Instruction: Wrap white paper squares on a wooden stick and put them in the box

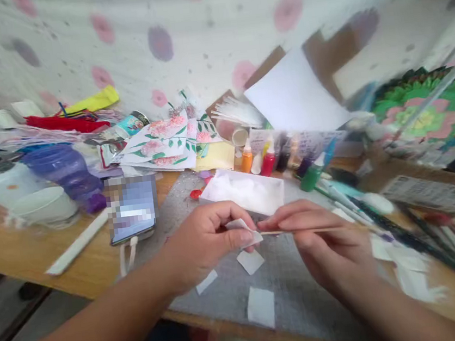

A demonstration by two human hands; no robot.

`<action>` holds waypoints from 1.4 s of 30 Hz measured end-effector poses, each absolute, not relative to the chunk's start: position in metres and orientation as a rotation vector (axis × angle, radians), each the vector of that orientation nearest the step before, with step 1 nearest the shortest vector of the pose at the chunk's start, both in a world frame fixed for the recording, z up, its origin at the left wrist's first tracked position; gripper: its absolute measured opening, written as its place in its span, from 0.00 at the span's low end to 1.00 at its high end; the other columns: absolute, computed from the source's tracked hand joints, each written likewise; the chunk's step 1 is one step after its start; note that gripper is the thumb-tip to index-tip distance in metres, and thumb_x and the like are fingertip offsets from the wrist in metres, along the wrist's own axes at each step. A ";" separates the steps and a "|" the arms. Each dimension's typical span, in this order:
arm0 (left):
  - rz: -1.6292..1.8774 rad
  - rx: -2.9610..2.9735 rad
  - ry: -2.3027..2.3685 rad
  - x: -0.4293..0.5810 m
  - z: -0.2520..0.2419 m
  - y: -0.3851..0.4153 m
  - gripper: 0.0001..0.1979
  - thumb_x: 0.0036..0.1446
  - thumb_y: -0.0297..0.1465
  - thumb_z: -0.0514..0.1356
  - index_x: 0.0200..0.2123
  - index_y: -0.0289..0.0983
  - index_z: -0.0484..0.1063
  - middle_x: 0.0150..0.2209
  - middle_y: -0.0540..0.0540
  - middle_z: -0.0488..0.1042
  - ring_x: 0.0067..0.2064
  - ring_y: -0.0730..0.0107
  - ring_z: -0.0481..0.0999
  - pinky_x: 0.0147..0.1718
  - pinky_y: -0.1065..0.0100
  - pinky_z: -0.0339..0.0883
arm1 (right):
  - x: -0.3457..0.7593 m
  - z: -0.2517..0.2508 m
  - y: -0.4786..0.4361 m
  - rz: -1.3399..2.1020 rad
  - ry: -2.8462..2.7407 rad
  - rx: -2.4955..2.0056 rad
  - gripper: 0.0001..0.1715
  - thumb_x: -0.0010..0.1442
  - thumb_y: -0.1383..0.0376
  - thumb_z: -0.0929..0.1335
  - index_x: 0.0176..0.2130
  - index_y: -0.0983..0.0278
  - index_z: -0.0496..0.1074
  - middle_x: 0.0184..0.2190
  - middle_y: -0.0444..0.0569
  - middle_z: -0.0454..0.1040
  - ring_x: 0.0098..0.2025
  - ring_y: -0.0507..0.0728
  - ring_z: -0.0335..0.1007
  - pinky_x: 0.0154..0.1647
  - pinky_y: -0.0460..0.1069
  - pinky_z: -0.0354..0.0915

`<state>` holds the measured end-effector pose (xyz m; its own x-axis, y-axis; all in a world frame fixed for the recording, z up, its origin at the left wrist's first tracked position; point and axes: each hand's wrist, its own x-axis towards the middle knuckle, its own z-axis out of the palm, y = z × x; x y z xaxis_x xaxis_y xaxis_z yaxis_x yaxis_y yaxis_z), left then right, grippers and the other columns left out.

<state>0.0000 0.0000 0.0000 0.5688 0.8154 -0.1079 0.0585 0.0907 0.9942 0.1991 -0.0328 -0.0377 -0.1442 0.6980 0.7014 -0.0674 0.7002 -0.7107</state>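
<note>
Between the thumb and fingers of my left hand is a small folded piece of white paper. My right hand pinches a thin wooden stick, whose tip meets the paper at my left fingertips. Just below the fingers, a white paper square lies on the grey mat. Another square rests near the mat's front edge, and a smaller piece sits by my left wrist. Behind both hands stands a white open box with fluffy white material in it.
A phone with a cable lies at left, near a white strip and a purple jar. Small paint bottles stand behind the box. Brushes and a cardboard box crowd the right. Flower paintings lie at the back.
</note>
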 end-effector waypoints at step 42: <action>0.592 1.291 0.736 0.004 -0.006 0.000 0.06 0.51 0.26 0.65 0.30 0.36 0.70 0.25 0.55 0.73 0.28 0.79 0.71 0.30 0.74 0.61 | 0.198 -0.018 -0.038 0.492 -1.800 -0.583 0.10 0.58 0.75 0.69 0.40 0.67 0.76 0.37 0.52 0.79 0.41 0.53 0.76 0.42 0.46 0.72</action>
